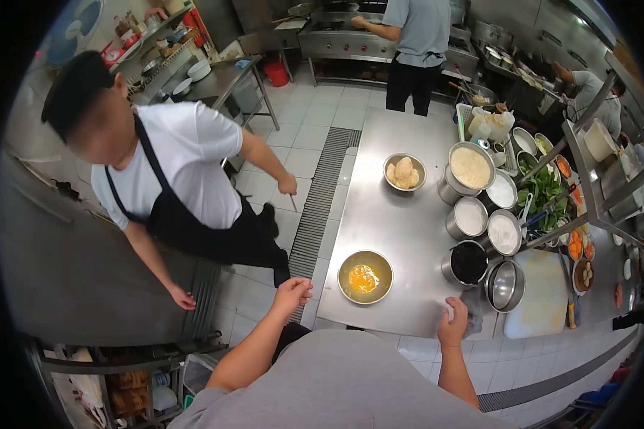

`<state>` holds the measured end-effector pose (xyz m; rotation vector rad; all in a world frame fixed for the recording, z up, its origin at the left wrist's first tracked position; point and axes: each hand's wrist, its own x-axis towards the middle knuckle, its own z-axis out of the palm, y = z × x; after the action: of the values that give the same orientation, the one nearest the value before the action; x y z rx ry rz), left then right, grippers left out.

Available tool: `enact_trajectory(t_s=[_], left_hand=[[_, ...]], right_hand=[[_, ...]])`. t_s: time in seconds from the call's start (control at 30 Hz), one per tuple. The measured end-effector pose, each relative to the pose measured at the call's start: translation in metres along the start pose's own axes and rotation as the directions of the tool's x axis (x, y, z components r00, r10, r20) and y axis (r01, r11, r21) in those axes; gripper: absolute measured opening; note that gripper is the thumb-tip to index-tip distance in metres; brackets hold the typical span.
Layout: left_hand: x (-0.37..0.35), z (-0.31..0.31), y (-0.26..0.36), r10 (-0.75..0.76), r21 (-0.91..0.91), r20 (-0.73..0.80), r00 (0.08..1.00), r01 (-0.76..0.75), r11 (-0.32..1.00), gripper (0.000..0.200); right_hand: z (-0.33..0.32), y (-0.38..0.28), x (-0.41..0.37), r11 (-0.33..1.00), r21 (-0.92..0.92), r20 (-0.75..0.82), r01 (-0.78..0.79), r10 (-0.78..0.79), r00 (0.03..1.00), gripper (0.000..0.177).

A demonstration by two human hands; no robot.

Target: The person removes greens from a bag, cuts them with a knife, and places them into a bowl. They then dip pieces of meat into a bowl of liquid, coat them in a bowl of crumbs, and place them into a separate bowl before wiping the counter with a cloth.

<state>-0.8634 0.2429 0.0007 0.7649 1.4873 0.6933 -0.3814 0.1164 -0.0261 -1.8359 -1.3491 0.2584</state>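
Observation:
My left hand [292,294] is just left of a metal bowl [344,283] that holds yellow liquid like beaten egg. Its fingers are curled together, and whatever they may hold is too small to make out. At the table's front edge, my right hand [454,320] has its fingers apart and nothing in them. A dark container [468,263] and nested empty metal bowls [505,286] lie beyond and to the right of it. Farther back sits a metal bowl with a pale, lumpy mass [403,172].
Metal pots of white powder [469,217], a pot of pale crumbs [471,168] and leafy greens [544,187] line the right side. A cutting board [535,294] lies beside a knife [571,312]. A person in a black apron [186,179] is at the left; others work near the stoves.

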Motion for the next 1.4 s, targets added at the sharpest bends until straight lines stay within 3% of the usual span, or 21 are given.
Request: enact_trajectory(t_s=[0.5, 0.9, 1.1, 1.27, 1.37, 1.4], left_hand=[[0.006, -0.021, 0.082, 0.209, -0.079, -0.056, 0.976, -0.213, 0.974, 0.027], [0.032, -0.091, 0.102, 0.231, -0.097, -0.158, 0.96, -0.248, 0.964, 0.03], [0.074, -0.161, 0.113, 0.244, -0.16, -0.233, 0.941, -0.285, 0.945, 0.028], [0.121, -0.251, 0.118, 0.235, -0.215, -0.299, 0.925, -0.305, 0.928, 0.027], [0.145, -0.328, 0.119, 0.182, -0.345, -0.4, 0.898, -0.331, 0.878, 0.027], [0.15, -0.36, 0.119, 0.225, -0.346, -0.495, 0.839, -0.427, 0.835, 0.027]], right_hand=[[0.036, -0.031, 0.026, 0.976, 0.21, 0.08, -0.053, 0.037, 0.996, 0.018], [0.062, -0.058, 0.031, 0.967, 0.241, 0.124, -0.086, 0.057, 0.991, 0.021], [0.099, -0.1, 0.047, 0.944, 0.312, 0.073, -0.105, 0.086, 0.994, 0.021], [0.158, -0.189, 0.068, 0.924, 0.372, 0.064, -0.09, 0.071, 0.995, 0.021], [0.213, -0.241, 0.073, 0.913, 0.404, 0.11, -0.059, 0.015, 0.994, 0.023], [0.232, -0.262, 0.076, 0.911, 0.41, 0.137, -0.04, -0.018, 0.99, 0.023]])
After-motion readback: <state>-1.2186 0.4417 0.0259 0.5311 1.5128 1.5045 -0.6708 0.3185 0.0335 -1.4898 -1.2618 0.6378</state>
